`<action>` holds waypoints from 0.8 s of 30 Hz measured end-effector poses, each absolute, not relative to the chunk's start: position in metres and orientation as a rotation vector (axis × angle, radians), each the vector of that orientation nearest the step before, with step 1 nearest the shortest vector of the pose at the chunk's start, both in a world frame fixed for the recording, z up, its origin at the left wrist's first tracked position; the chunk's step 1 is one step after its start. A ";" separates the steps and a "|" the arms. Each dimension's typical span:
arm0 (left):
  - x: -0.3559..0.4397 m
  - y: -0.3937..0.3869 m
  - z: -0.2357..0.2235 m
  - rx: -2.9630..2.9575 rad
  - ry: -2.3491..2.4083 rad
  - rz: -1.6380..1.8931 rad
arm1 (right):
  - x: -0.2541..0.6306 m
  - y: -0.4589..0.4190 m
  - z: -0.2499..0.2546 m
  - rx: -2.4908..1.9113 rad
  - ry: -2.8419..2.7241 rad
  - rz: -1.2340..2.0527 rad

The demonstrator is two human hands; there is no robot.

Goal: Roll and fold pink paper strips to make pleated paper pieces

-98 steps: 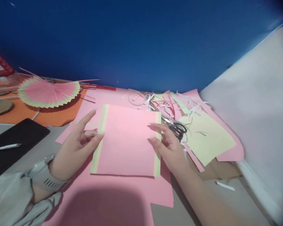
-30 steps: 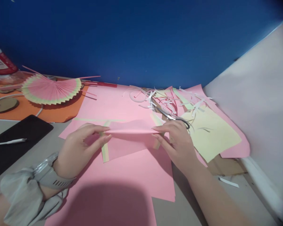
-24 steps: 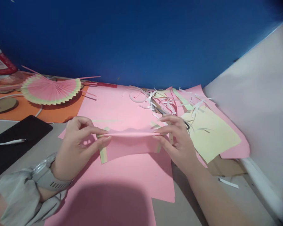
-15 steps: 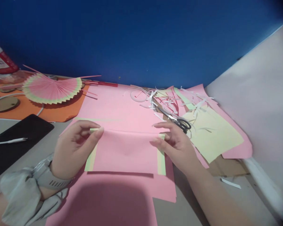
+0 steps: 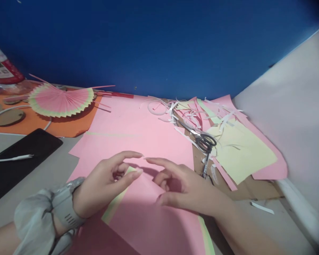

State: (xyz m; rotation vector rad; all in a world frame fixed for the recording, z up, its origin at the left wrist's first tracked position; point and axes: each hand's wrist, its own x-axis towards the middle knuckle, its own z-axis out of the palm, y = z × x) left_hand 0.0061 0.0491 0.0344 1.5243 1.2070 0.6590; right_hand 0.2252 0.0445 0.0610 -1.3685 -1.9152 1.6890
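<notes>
Two hands are working the green-edged pink sheet (image 5: 146, 216), nearer than the scissors (image 5: 206, 141) and mostly left of them, apparently at a folding step; the next move probably calls for an even pinch along the edge. Left hand (image 5: 106, 182) is holding a corner between thumb and curled fingers, index parted; right hand (image 5: 187, 186) is curving half-spread, thumb seemingly touching the sheet, grip underneath unclear.
</notes>
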 end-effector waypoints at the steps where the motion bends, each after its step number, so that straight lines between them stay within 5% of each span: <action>1: 0.007 0.048 0.034 1.515 1.172 0.611 | 0.222 0.044 0.061 -1.398 -1.965 1.693; 12: 0.004 0.061 0.041 1.280 1.041 0.576 | 0.224 0.048 0.047 -1.472 -1.543 1.410; 18: 0.004 0.062 0.034 1.410 1.172 0.452 | 0.219 0.048 0.041 -1.317 -1.477 1.754; 24: 0.006 0.059 0.033 1.463 1.129 0.347 | 0.215 0.051 0.029 -1.297 -1.394 1.673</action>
